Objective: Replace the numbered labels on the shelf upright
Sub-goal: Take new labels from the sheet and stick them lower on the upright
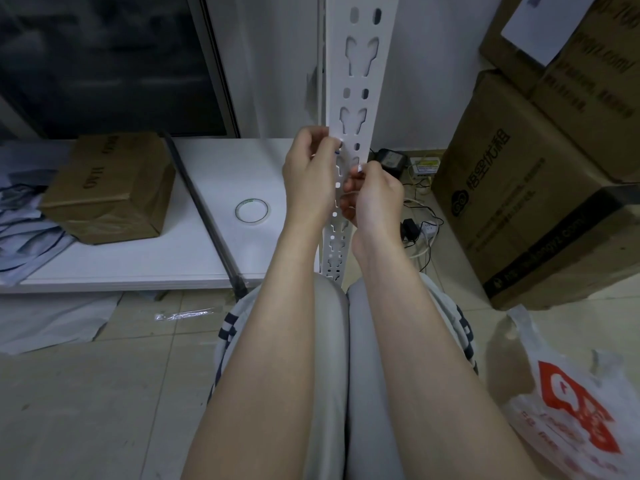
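Standing vertical, shelf upright (pixel 358 81), left hand (pixel 308 174) pinching label (pixel 338 147), right hand (pixel 375 199) pinching white scrap (pixel 359 168).

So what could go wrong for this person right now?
The left hand and right hand seem to pinch a small label against the shelf upright; it could slip or stick crooked.
The upright is full of slots, so the label may land over a hole and hold badly.
The tape roll lies off to the left, so fetching it means letting go.
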A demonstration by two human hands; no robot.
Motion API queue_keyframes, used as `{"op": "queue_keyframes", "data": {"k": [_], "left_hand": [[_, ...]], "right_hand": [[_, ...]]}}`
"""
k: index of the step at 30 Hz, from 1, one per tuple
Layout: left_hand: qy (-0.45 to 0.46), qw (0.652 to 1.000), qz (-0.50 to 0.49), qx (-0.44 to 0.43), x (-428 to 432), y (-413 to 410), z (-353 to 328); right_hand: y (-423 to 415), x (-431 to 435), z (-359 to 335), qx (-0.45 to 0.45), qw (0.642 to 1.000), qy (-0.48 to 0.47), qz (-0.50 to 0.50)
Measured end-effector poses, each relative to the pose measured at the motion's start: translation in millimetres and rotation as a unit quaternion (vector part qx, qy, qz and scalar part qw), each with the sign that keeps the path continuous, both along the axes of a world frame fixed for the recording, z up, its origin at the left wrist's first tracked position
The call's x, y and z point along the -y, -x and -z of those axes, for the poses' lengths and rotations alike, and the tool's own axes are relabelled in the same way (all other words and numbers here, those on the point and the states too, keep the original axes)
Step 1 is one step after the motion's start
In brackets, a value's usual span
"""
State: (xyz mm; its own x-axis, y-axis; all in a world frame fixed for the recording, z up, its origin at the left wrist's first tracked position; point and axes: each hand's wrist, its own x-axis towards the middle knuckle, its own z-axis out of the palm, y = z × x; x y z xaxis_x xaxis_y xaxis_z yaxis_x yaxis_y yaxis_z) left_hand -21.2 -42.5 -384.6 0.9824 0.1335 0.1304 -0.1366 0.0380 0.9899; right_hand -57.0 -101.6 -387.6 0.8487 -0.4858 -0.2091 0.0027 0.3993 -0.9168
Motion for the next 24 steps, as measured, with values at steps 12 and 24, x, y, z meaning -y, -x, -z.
{"op": "queue_keyframes", "data": {"k": [12, 24], "left_hand": [[-0.040, 0.999, 0.001, 0.021, -0.2, 0.1, 1.8], [0.010, 1.000, 0.000, 0.005, -0.3, -2.3, 0.9]], "right_hand": [[0.0, -0.8, -0.9, -0.003, 1.000, -0.007, -0.001], [1.6, -0.9, -2.2, -0.004, 1.000, -0.016, -0.005]]}}
